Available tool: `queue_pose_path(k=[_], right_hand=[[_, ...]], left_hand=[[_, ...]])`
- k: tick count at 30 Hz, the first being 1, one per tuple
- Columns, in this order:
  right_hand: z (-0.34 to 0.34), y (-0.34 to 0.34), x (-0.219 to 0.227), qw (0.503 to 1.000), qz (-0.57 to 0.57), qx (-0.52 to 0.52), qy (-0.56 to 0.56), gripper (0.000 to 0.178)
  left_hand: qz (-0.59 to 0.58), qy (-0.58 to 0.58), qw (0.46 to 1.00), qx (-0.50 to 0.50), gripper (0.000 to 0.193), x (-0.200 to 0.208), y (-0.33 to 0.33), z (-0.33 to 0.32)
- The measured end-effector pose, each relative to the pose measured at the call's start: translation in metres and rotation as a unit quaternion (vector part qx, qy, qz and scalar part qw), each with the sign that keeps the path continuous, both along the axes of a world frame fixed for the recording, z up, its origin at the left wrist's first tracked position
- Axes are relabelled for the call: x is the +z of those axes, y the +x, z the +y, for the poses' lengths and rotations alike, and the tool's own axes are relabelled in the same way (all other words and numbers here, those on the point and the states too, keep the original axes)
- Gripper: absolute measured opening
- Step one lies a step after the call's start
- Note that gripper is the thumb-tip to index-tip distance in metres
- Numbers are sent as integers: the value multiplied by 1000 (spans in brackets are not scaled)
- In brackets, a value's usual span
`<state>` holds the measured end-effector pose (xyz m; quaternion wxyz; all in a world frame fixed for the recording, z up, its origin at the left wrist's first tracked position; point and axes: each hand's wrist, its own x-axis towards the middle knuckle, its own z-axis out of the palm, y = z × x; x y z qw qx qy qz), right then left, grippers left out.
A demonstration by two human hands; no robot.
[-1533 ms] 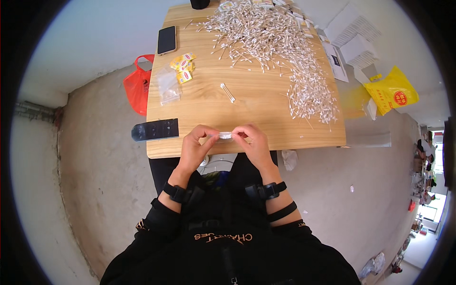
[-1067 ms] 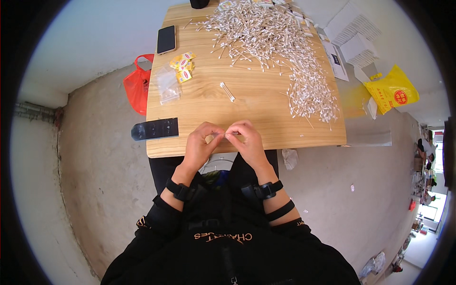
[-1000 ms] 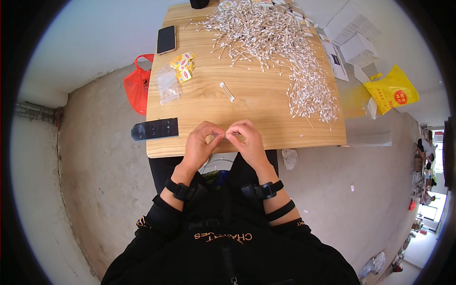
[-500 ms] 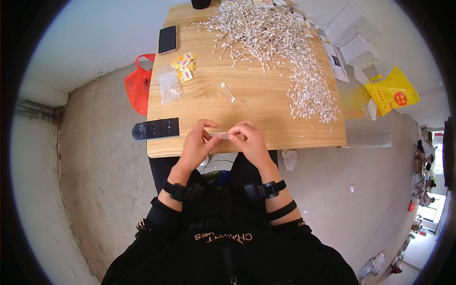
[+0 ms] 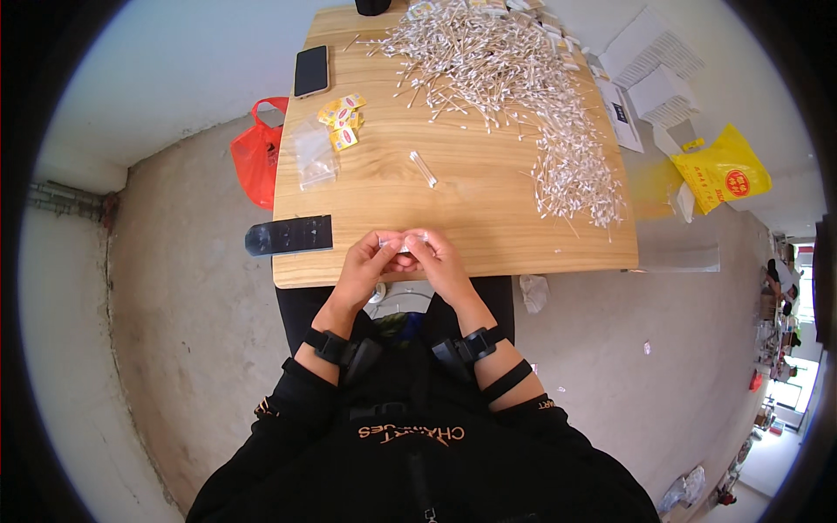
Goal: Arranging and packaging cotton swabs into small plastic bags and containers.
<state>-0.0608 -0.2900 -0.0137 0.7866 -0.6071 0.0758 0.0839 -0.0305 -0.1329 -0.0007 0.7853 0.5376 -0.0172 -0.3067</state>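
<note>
Head view showed the left hand [image 5: 364, 266] and right hand [image 5: 438, 260] pinched on a small clear packet [image 5: 403, 241], probably a sleeve, at the counter's [image 5: 488, 235] near edge, close for fine finger work. Swabs [image 5: 514, 78] lay heaped beyond, within reach.

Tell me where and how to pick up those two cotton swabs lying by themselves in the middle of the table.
Pinch the pair of cotton swabs at mid-stick from above, fingers either side across the sticks. They lie flat, side by side on bare wood, apart from the big pile, so likely nothing crowds them.
</note>
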Motion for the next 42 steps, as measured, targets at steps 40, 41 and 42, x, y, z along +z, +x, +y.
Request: queue_pose_path(k=[40,41,42], right_hand=[[-1,4,-12,992,-54,3,-114,31],[1,-2,-4,989,-48,-19,-139,26],[-3,-6,1,988,-54,-17,-143,26]], left_hand=[[-60,82,993,65,32,-1,-4,-9],[-95,119,987,50,32,-8,-1,1],[-109,144,981,72,27,1,-2,2]])
